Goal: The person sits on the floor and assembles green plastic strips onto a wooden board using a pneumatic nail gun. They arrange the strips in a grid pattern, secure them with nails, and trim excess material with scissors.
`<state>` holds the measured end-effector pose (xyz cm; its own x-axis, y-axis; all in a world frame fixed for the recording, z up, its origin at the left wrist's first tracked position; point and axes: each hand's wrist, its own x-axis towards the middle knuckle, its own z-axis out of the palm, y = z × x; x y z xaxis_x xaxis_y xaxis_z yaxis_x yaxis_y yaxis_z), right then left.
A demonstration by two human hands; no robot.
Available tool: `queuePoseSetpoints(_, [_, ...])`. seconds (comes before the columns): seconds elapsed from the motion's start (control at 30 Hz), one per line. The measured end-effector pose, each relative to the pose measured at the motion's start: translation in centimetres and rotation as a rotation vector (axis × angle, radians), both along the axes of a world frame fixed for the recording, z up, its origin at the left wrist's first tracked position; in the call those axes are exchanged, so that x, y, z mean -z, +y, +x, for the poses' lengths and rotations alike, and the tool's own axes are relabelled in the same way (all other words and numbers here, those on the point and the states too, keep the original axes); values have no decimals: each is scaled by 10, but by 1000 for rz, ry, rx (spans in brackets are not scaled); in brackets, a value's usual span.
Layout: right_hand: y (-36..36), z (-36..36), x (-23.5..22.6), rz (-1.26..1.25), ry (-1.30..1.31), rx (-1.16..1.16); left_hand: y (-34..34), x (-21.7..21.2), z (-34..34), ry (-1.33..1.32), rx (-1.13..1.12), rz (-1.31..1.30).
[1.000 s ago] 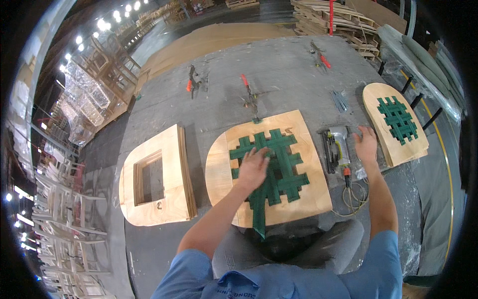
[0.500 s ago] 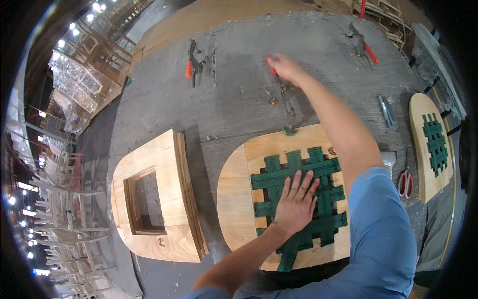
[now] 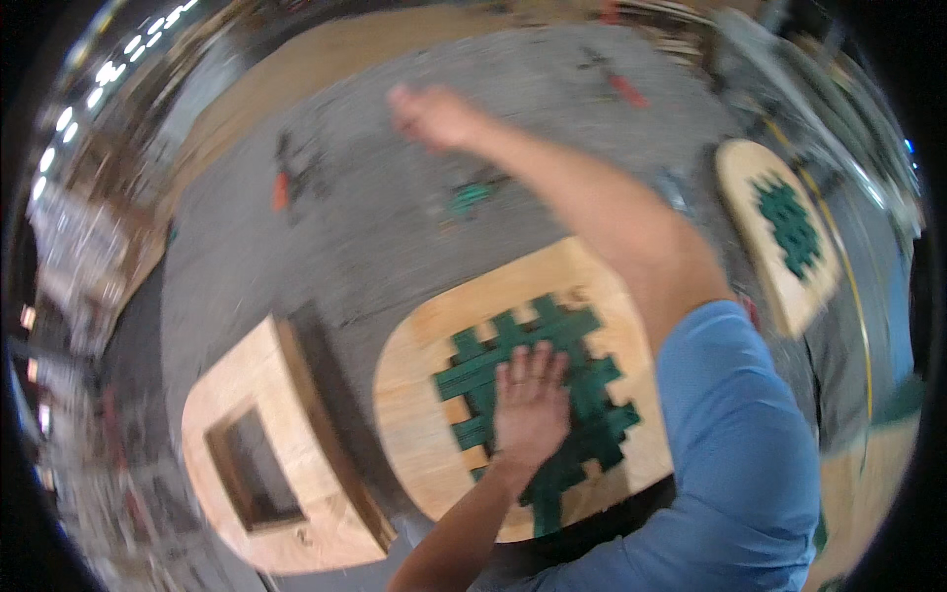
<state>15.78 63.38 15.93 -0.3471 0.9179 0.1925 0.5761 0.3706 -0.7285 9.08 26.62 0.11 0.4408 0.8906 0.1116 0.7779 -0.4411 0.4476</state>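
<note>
My left hand (image 3: 531, 405) lies flat, fingers together, on the green woven webbing (image 3: 582, 380) of a wooden seat panel (image 3: 414, 395) in front of me. My right hand (image 3: 429, 113) is stretched far across the grey table toward the back, fingers curled loosely; the blur hides whether it holds anything. A small green piece (image 3: 466, 197) lies on the table just past and right of that hand. My right arm in a blue sleeve crosses over the panel's right side.
A wooden seat frame with a square opening (image 3: 266, 464) stands on the table (image 3: 326, 266) to the left. A second webbed seat panel (image 3: 784, 232) lies at the right. Clamps with orange handles (image 3: 286, 183) and a red-handled tool (image 3: 621, 84) lie farther back.
My right hand has swung from the back right toward the back centre-left of the table. My left hand has stayed flat on the webbing. The view has turned and blurred.
</note>
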Motion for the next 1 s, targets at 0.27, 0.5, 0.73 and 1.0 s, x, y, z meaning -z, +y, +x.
queuePoseSetpoints(0.27, [-271, 102, 25, 137, 484, 252, -3, 4, -4, -169, -52, 137])
queuePoseSetpoints(0.5, [-554, 210, 132, -57, -308, 751, -123, -47, -32, -1144, -233, -758])
queuePoseSetpoints(0.73, [-553, 251, 123, -678, -74, 593, -288, -26, -62, -1251, -379, -1547])
queuePoseSetpoints(1.0, [-581, 199, 131, -578, 1009, 324, -247, 4, -81, -1441, -367, -1306])
